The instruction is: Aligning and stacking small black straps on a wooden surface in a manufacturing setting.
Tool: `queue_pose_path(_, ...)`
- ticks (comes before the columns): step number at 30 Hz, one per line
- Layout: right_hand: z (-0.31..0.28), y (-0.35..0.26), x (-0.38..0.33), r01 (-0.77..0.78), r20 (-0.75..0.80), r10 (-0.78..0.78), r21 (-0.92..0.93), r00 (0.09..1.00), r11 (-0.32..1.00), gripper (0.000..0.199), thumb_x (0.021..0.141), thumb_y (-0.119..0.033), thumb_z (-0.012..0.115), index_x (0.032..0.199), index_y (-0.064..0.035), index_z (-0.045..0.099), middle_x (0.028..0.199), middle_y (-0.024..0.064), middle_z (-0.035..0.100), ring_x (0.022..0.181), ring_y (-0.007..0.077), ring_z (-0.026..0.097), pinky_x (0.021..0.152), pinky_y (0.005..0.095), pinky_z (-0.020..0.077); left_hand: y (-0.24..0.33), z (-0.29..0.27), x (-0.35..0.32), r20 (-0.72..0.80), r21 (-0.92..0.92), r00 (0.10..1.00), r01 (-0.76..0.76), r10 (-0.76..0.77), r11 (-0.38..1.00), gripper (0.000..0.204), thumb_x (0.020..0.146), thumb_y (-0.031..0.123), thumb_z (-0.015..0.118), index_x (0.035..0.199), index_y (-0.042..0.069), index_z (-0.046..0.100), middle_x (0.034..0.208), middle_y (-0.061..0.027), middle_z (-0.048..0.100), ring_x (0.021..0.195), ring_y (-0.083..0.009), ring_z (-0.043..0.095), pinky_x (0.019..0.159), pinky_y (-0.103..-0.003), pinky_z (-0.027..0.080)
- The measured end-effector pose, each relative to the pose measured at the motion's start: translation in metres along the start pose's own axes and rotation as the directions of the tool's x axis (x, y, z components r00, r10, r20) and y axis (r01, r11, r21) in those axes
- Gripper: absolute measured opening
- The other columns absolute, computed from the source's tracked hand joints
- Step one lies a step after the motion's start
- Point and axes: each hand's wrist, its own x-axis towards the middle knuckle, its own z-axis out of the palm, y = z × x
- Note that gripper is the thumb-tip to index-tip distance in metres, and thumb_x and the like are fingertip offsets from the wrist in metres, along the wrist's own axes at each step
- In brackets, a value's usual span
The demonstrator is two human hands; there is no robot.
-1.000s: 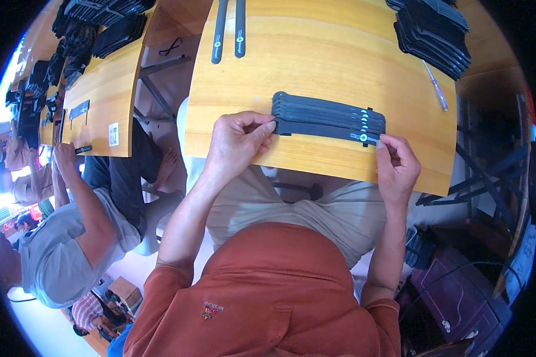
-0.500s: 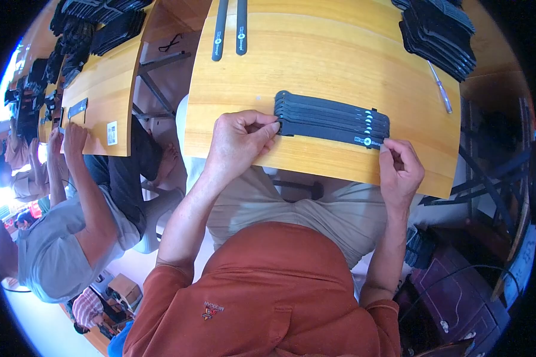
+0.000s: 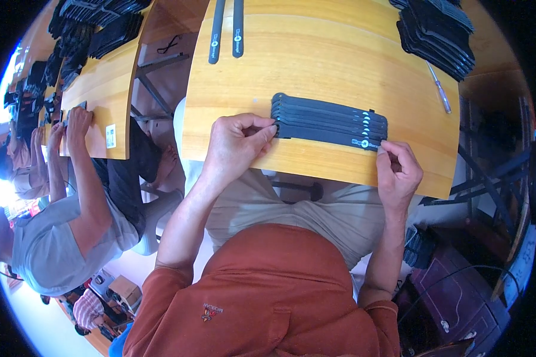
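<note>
Row of black straps, left hand and right hand pinching opposite ends

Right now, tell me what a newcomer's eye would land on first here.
First, the row of black straps lying side by side at the near edge of the yellow wooden table, with the left hand pinching its left end and the right hand at its right end. Next, the stack of black pieces at the far right corner, and two single straps lying at the far edge.
</note>
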Motion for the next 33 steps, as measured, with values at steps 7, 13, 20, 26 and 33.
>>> queue_pose_path(7,0.001,0.002,0.000,0.017,-0.017,-0.017,0.012,1.000,1.000,0.009,0.088,0.005,0.070,0.096,0.0026,0.072,0.087,0.0086,0.069,0.068,0.0096,0.062,0.058,0.0233,0.0474,0.004,0.001,-0.002,-0.016,0.013,1.000,0.010,-0.010,1.000,0.014,0.095,0.009,0.074,0.103,-0.002,0.076,0.076,-0.0021,0.071,0.063,-0.0038,0.061,0.055,-0.019,0.051)
queue_pose_path(13,0.003,0.002,0.002,0.036,-0.020,-0.036,0.008,0.999,0.999,0.009,0.087,0.007,0.069,0.095,0.0030,0.072,0.086,0.0090,0.069,0.067,0.0100,0.062,0.058,0.0232,0.0475,0.007,0.003,-0.003,-0.038,-0.008,0.999,0.029,-0.029,1.000,0.012,0.094,0.004,0.074,0.100,-0.006,0.076,0.074,-0.0041,0.072,0.062,-0.0052,0.062,0.056,-0.021,0.049)
queue_pose_path(20,0.003,0.001,0.002,0.016,-0.020,-0.016,0.023,1.000,1.000,0.010,0.086,0.008,0.069,0.095,0.0036,0.071,0.085,0.0089,0.069,0.066,0.0099,0.061,0.057,0.0231,0.0473,-0.002,0.003,-0.001,-0.032,0.024,0.999,0.013,-0.012,1.000,0.012,0.096,0.008,0.073,0.102,-0.003,0.075,0.075,-0.0023,0.070,0.063,-0.0045,0.061,0.055,-0.020,0.050)
queue_pose_path(26,0.004,0.000,0.002,0.026,-0.033,-0.026,0.023,0.999,0.999,0.010,0.086,0.008,0.069,0.095,0.0037,0.071,0.085,0.0089,0.069,0.066,0.0094,0.061,0.057,0.0234,0.0470,-0.001,0.004,-0.001,-0.043,-0.002,0.999,0.008,-0.008,1.000,0.012,0.094,0.006,0.073,0.100,-0.004,0.075,0.073,-0.0025,0.070,0.061,-0.0045,0.060,0.055,-0.021,0.049)
queue_pose_path(33,0.003,0.001,0.003,0.047,-0.021,-0.047,-0.013,0.999,0.999,0.010,0.085,0.009,0.069,0.094,0.0035,0.071,0.084,0.0093,0.069,0.064,0.0102,0.061,0.056,0.0239,0.0467,0.000,0.003,-0.001,-0.034,-0.003,0.999,0.022,-0.022,1.000,0.013,0.095,0.010,0.075,0.101,-0.002,0.076,0.076,-0.0021,0.071,0.064,-0.0050,0.063,0.055,-0.020,0.051)
